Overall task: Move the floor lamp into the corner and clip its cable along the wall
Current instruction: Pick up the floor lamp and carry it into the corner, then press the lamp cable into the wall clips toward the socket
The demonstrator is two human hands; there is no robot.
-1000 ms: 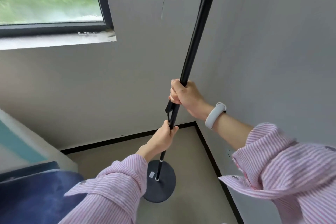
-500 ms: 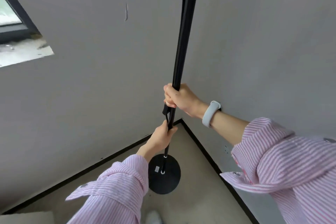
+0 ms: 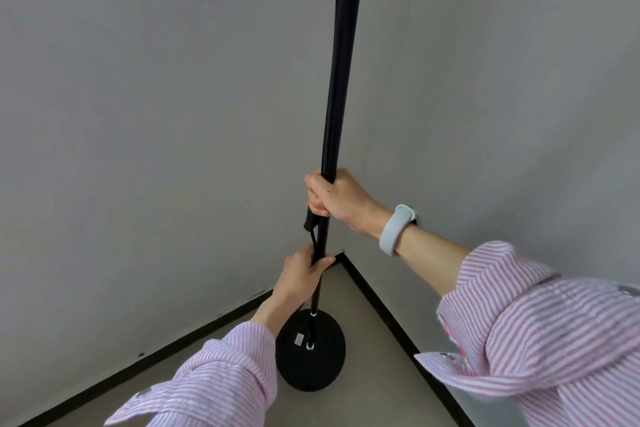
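A black floor lamp pole point(image 3: 341, 73) rises through the middle of the view and runs out of the top edge; its shade is out of sight. Its round black base point(image 3: 322, 367) sits low over the beige floor, close to the room corner point(image 3: 343, 253). My right hand point(image 3: 337, 199) is wrapped around the pole at mid height. Lower down, my left hand point(image 3: 303, 276) grips the pole together with a thin black cable and its inline switch point(image 3: 310, 220). The rest of the cable is hidden.
Two grey walls meet at the corner, with black skirting point(image 3: 194, 336) along the left wall and black skirting point(image 3: 388, 315) along the right one. A white wall socket point(image 3: 414, 217) peeks out behind my right wrist. Beige floor lies around the base.
The view has swung right and down, so the window has left the frame. The lamp base has moved closer to the corner. Both hands keep the same grip on the pole.
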